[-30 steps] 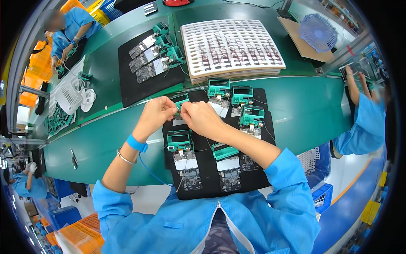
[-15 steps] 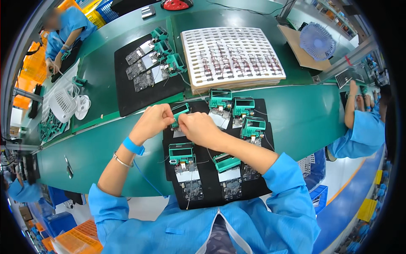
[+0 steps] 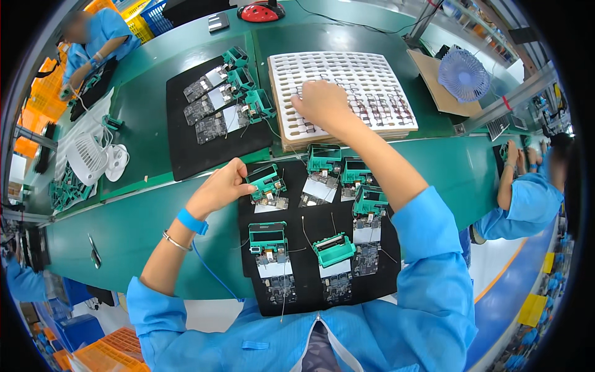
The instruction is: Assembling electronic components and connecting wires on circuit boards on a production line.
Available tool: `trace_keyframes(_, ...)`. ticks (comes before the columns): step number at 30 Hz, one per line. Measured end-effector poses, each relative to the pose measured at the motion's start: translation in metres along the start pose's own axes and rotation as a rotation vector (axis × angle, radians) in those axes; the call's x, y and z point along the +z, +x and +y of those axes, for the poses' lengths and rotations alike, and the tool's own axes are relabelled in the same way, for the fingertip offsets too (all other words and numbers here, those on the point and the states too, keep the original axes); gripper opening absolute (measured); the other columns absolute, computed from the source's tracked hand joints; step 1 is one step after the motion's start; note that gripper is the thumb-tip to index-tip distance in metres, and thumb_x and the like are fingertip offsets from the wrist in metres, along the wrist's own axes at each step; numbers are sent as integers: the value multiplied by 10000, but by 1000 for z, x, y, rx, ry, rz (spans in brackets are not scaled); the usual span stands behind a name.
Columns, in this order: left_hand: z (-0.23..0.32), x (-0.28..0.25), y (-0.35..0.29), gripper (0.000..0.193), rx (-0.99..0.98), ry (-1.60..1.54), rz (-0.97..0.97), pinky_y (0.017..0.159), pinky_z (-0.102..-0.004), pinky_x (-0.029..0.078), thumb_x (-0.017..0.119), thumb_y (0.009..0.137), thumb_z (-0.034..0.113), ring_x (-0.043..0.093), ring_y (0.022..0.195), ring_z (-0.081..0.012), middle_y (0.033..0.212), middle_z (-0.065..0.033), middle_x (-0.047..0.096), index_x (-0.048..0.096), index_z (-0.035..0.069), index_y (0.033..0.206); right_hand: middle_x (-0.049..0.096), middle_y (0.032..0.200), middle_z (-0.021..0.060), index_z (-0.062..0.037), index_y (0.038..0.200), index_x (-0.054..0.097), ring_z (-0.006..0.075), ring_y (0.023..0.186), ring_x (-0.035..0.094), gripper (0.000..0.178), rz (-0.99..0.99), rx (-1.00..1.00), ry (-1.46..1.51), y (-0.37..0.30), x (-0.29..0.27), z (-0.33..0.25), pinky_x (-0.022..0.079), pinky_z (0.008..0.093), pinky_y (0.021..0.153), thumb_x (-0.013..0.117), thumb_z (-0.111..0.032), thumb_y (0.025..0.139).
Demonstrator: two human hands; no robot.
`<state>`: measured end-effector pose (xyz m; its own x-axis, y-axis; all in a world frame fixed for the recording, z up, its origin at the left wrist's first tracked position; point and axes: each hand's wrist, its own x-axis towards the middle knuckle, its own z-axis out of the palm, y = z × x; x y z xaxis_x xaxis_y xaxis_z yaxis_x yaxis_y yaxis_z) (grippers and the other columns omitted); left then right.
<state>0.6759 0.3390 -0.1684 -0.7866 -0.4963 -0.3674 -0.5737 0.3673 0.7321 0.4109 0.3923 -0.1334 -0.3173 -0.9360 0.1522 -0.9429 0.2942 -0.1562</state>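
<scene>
My left hand [image 3: 218, 189] is closed in a pinch at the left edge of a green plastic housing [image 3: 266, 181] with a circuit board attached below it. My right hand [image 3: 323, 106] reaches over the white tray [image 3: 291, 65], fingers curled down onto its left part; whatever they pinch is hidden. Rows of slots fill the tray, several holding small parts with dark red wires [image 3: 378, 110]. Around the left hand's housing, more green housings with boards lie on a black mat [image 3: 304, 273], among them one at the front left [image 3: 268, 235] and a tilted one [image 3: 334, 249].
A second black mat [image 3: 180, 149] farther off bears three more housing-and-board sets [image 3: 217, 98]. White fan [image 3: 90, 158] and tweezers [image 3: 94, 251] lie left; a blue-purple fan [image 3: 463, 74] stands right. A blue cord [image 3: 214, 266] hangs from my left wrist. Co-workers sit at both sides.
My right hand has left the housing and moved up and right onto the white tray. My left hand stays by the housing, a little lower. The housing's board is now in view.
</scene>
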Motion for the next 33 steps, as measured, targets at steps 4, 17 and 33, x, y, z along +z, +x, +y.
trace_keyframes(4,3,5,-7,341,30,36,60,576,-333,400,730,791,193,473,625,-152,673,-48,510,462,27,922,687,801,167,-37,785,707,341,758,680,167,49,-115,-123,15,14,-8,537,434,654,598,-161,759)
trace_keyframes(17,93,41,-53,315,290,-631,228,748,-251,503,616,904,183,606,894,-122,978,-77,641,571,-22,1138,606,728,-16,-99,823,588,32,601,529,152,-619,8,1430,-131,-68,8,430,168,541,568,-225,905)
trace_keyframes(33,83,155,-112,100,574,200,250,694,-414,489,648,786,32,607,793,-356,826,-167,619,582,3,855,596,877,137,-8,849,546,289,742,611,82,-38,-33,940,-324,-1,-26,493,350,668,597,-42,793)
